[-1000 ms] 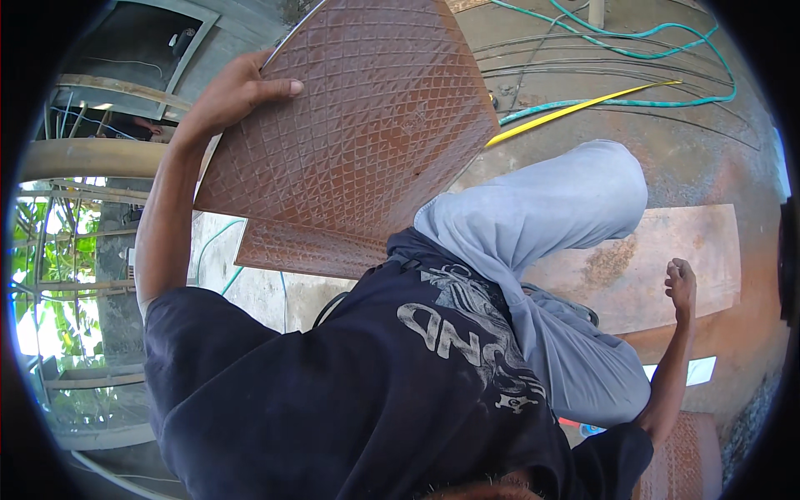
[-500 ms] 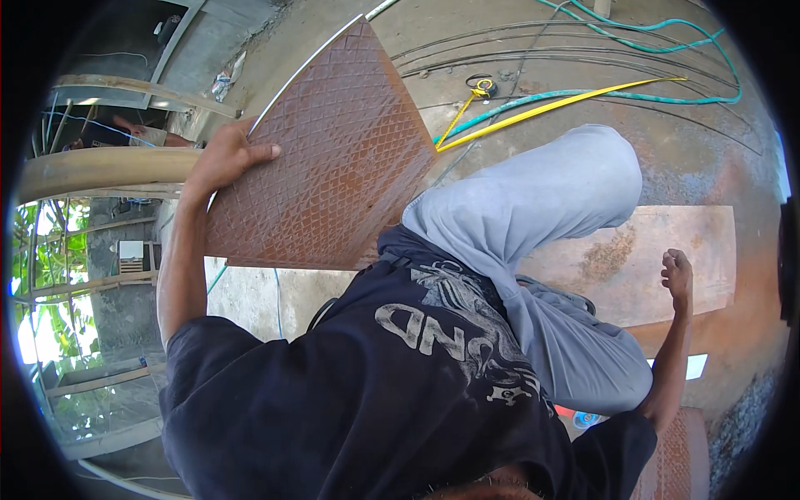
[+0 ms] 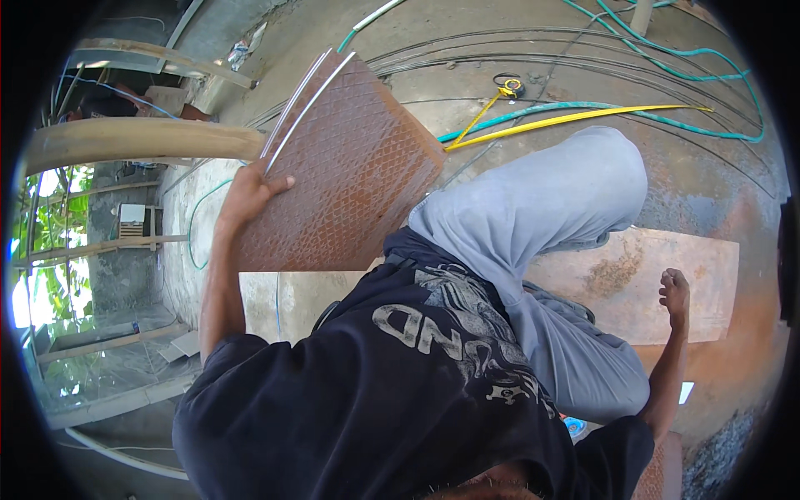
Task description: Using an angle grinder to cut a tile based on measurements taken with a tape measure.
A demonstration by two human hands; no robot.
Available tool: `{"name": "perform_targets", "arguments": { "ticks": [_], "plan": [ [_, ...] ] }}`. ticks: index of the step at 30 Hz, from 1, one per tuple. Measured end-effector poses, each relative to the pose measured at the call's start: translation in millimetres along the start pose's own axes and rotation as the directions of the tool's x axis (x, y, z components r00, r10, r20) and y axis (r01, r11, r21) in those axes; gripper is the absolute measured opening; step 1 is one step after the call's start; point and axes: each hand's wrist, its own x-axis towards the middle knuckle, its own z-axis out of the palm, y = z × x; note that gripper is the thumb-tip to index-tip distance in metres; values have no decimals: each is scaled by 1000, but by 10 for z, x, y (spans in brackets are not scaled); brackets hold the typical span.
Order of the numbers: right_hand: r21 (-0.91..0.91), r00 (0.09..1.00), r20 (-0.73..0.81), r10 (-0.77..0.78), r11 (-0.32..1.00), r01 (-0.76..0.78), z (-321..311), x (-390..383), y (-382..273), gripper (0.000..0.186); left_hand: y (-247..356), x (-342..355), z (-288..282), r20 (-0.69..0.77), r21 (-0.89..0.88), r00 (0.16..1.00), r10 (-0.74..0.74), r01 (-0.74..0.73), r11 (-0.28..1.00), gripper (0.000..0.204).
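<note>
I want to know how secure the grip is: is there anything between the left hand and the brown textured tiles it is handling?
Nothing visible. The left hand grips the edge of the brown tiles directly, fingers wrapped over the near edge, tiles tilted up on edge. The right hand hangs apart, beside the flat slab.

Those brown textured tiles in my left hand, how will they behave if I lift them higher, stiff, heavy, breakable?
The tiles look stiff: their pale edges stay straight though only the left hand grips one side. They are probably heavy for their size, being two thick slabs. The patterned face should give some grip, but the pair may slide apart, and a corner would likely chip on the concrete floor.
</note>
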Motion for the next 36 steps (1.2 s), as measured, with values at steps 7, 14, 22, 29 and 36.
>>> {"name": "perform_targets", "arguments": {
  "ticks": [7,14,22,29,36],
  "plan": [
    [45,998,27,62,997,-63,-13,-92,59,24,-302,-40,161,-51,35,998,-36,37,999,54],
    [21,993,-5,114,993,-114,-46,-126,144,21,-442,-90,401,-374,110,918,133,-99,989,48],
    [47,980,-142,143,989,-137,-136,-406,629,29,-846,-28,869,-383,382,846,370,-219,898,46],
    [-234,756,-654,-26,957,-170,-982,-1157,768,45,517,900,1449,-426,606,492,760,-469,643,57],
    [-189,14,-969,-247,702,-686,-1380,-3624,1552,39,3463,876,1400,-193,-83,203,960,-978,191,46]
  ]
}}
